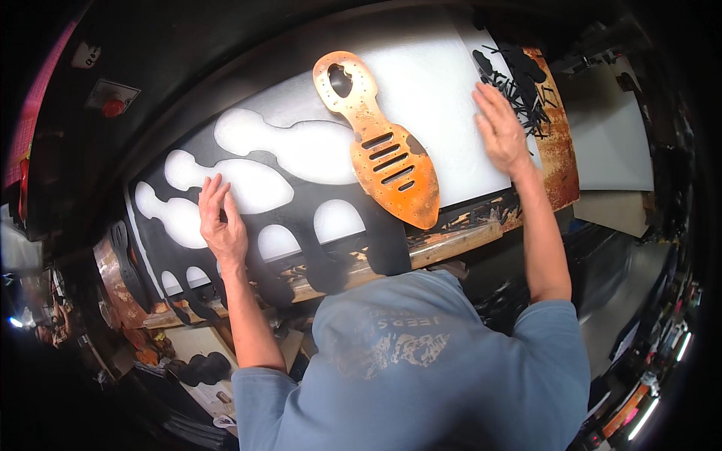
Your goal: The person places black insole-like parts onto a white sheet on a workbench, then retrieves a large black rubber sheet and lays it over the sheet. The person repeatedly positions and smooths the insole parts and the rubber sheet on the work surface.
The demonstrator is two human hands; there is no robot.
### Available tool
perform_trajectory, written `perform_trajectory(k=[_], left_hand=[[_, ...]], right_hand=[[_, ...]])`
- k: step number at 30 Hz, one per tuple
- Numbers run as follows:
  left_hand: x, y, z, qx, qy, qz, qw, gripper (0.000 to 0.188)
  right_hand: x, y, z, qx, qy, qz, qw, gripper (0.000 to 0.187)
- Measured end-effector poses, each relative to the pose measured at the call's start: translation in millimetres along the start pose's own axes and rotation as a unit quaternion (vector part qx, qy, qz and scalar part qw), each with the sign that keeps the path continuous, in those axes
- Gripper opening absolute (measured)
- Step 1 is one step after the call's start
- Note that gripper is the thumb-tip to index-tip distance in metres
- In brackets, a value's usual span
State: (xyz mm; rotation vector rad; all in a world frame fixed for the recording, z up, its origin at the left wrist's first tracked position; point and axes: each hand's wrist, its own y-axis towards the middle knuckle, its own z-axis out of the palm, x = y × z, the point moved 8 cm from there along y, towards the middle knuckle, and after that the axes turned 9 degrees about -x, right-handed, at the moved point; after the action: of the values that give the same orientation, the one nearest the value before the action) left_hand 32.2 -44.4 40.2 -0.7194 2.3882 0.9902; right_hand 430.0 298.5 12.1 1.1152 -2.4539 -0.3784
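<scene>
My left hand [223, 225] lies with its fingers stretched out over a black sheet [323, 197], which has several long rounded holes cut through it. White board [444, 98] shows through these holes. On the board and the sheet's right edge rests an orange, rust-spotted cutting die [395, 161], with an oval opening at its far end and slots across its wide part. My right hand [502, 131], fingers straight and nothing in its grasp, is at the board's right side, beside a heap of thin black offcuts [530, 105]. Whether either palm presses on the surface is hidden.
A worn wooden edge [466, 240] runs along the near side of the bench, with strips of the sheet hanging over it. A dark machine body with a red button [113, 107] stands at the far left. Pale panels [613, 150] are at the right.
</scene>
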Motion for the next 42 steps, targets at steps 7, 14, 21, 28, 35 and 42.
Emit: perform_trajectory(k=[7, 14, 21, 28, 35, 42], left_hand=[[-1, 0, -1, -0.005, 0.011, 0.008, 1.000, 0.021], [-1, -1, -1, -0.012, 0.003, 0.024, 1.000, 0.021], [4, -1, -1, -0.016, -0.014, 0.018, 1.000, 0.021], [0, 0, -2, -0.015, 0.012, 0.013, 1.000, 0.020], [-3, 0, -2, -0.004, 0.015, 0.021, 1.000, 0.019], [3, -1, -3, -0.006, -0.017, 0.013, 1.000, 0.019]], right_hand=[[-26, 9, -21, -0.101, -0.059, -0.065, 0.991, 0.043], [-60, 34, -4, -0.031, -0.052, -0.042, 0.997, 0.036], [-102, 54, -23, -0.120, -0.123, 0.001, 0.985, 0.023], [-115, 133, -3, -0.146, -0.084, 0.022, 0.985, 0.047], [-165, 141, 36, 0.101, -0.073, 0.208, 0.970, 0.058], [-169, 67, -1, 0.045, -0.067, 0.112, 0.990, 0.042]])
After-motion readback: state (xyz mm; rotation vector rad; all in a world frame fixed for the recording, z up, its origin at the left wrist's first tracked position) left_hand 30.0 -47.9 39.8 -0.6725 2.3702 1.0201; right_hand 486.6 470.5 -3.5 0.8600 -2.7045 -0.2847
